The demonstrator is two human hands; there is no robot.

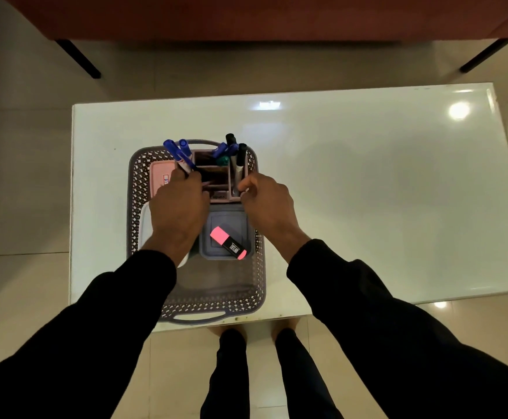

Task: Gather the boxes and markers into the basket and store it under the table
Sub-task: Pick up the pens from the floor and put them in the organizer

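Basket, a grey lattice-walled plastic one with a handle at each end, sits on the left part of a white glossy bench, its near handle at the bench's front edge in the lower middle of the frame. Inside it, toward the far end, stands a pink compartmented organiser box. Blue-capped markers stick up from its left side, and more blue and black-capped markers stand in its right compartments, with a green cap among them. A flat pink box lies left of the organiser. Nearer the viewer, a grey-blue lidded box lies in the basket with a pink highlighter resting on its lid. A white box shows partly under the left forearm.

Left hand, in a black sleeve, curls its fingers around the lower ends of the blue markers at the organiser's left side. Right hand has its fingers curled at the organiser's right edge, beside the standing markers; whether it grips the box or a marker cannot be told.

At the top of the frame a dark red seat on black legs stands on the pale tiled floor. The person's legs show below the bench.
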